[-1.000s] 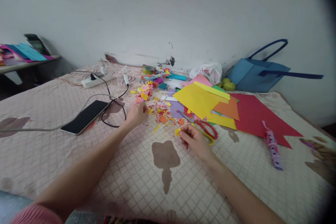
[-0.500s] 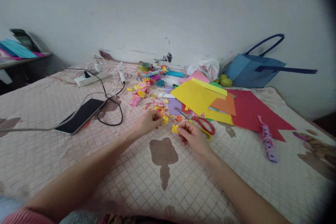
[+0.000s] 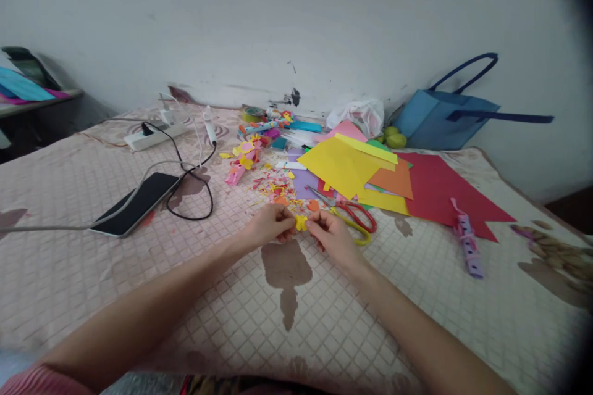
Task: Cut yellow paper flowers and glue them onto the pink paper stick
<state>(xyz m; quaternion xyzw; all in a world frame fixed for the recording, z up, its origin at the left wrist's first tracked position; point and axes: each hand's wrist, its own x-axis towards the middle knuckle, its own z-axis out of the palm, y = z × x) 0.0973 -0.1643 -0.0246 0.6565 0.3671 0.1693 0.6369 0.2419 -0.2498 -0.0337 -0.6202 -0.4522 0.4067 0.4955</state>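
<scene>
Small yellow paper pieces (image 3: pixel 301 223) meet between my two hands, just above the patterned cloth. My left hand (image 3: pixel 274 223) pinches one from the left side. From the right, my right hand (image 3: pixel 330 232) pinches the other with thumb and finger. The pieces touch or overlap, and their exact outline is too small to make out. Scissors with red and yellow handles (image 3: pixel 359 219) lie just right of my right hand. Tiny paper scraps (image 3: pixel 273 188) are scattered behind my left hand.
Yellow paper (image 3: pixel 345 166), orange paper (image 3: pixel 393 180) and red paper (image 3: pixel 445 191) lie behind and right. A phone (image 3: pixel 136 203), cables and a power strip (image 3: pixel 155 136) are at left. A blue bag (image 3: pixel 447 120) leans against the wall; a purple paper roll (image 3: pixel 469 247) lies at right.
My hands have come together, so the two yellow pieces that were apart now touch or overlap. The view has shifted slightly.
</scene>
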